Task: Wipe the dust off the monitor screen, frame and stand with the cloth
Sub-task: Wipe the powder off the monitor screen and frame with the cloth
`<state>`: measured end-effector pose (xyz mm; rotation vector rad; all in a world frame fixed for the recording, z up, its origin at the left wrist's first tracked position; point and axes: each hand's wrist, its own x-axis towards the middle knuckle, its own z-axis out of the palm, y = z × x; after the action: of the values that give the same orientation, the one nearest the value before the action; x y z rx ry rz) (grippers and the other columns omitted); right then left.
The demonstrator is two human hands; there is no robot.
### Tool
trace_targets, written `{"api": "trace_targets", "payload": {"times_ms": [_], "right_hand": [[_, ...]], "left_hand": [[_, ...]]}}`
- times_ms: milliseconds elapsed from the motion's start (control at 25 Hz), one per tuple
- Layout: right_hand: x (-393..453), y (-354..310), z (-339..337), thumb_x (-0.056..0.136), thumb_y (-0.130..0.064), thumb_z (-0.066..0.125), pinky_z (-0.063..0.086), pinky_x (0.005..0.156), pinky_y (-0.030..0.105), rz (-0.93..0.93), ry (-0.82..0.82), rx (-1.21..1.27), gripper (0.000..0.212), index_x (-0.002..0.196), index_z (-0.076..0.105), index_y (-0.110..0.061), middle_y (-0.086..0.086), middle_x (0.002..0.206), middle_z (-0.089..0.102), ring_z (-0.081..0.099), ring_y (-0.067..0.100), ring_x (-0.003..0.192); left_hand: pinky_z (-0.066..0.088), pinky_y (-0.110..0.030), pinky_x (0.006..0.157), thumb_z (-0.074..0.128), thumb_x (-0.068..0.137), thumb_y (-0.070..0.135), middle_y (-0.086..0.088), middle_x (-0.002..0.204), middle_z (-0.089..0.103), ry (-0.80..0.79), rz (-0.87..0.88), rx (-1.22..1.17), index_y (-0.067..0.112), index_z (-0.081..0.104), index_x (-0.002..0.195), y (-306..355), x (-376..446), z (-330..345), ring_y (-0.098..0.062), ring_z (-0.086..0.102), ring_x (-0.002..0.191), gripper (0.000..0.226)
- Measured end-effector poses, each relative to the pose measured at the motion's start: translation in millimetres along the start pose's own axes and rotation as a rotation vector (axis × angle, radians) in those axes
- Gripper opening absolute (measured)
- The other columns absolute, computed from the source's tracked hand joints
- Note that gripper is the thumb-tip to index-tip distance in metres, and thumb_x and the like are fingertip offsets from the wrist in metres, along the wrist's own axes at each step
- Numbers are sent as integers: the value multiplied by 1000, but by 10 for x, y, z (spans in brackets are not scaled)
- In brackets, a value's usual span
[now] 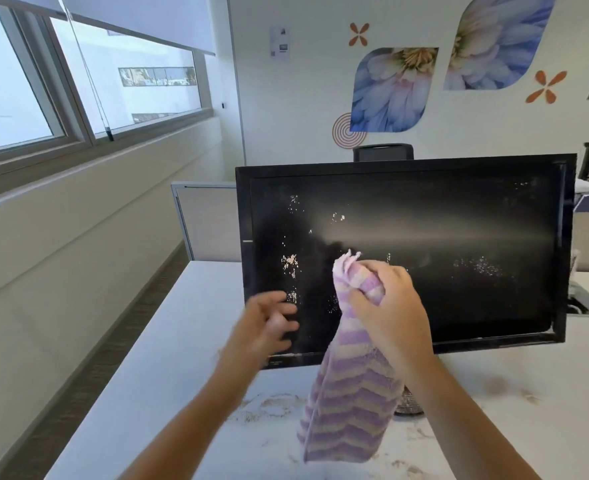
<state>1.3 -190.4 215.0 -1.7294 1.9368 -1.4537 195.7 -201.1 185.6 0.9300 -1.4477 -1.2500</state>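
Gripping fluffy striped cloth (352,393), right hand (386,303); glossy dusty monitor (459,237).

An office: a white desk (168,341) carries a monitor (404,258) beyond the fingers, with a low partition panel (206,220), an office chair back (383,152), wide windows (78,88) with roller blinds, and a flower-decal wall (390,88) behind.

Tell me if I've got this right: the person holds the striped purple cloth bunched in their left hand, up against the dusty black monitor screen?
Not quite. The head view shows the striped purple cloth bunched in the right hand, not the left. The left hand holds nothing, its fingers loose in front of the lower left of the dusty black monitor screen.
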Motion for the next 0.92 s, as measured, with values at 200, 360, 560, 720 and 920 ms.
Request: {"api": "trace_targets", "payload": {"times_ms": [200,360,560,720,920], "right_hand": [[-40,-169,-171,82,-33,63,36,55,20,32,46,56,27,102,44,-36,-12,99,48,53,3,75],[26,-65,-467,88,-24,55,46,69,33,120,-160,-349,44,128,40,-35,1,131,32,58,26,84],[-106,-94,-476,86,-39,62,31,105,20,-156,-402,10,45,122,40,-55,-25,136,34,33,-10,126],[-219,166,-426,69,-54,65,43,95,18,27,-415,238,58,121,39,-50,-26,124,51,52,-2,117],[-327,232,-311,57,-31,90,52,92,31,11,-662,590,100,139,33,-42,-15,134,53,56,15,121]], "left_hand": [[51,-22,82,72,76,31,17,98,64,-327,-103,419,31,53,112,-219,-263,555,-5,62,95,41],[54,-29,79,69,76,26,13,84,70,-216,-69,407,38,65,87,-151,-164,569,-7,65,83,16],[52,-16,68,69,79,30,15,77,70,-256,-76,331,34,64,87,71,-17,660,3,65,75,11],[47,-12,59,70,78,33,15,73,69,-218,-22,216,34,65,87,234,50,569,-1,64,71,10],[52,-17,67,66,82,32,8,83,72,-303,-88,88,34,71,85,440,125,457,-9,69,81,7]]}}
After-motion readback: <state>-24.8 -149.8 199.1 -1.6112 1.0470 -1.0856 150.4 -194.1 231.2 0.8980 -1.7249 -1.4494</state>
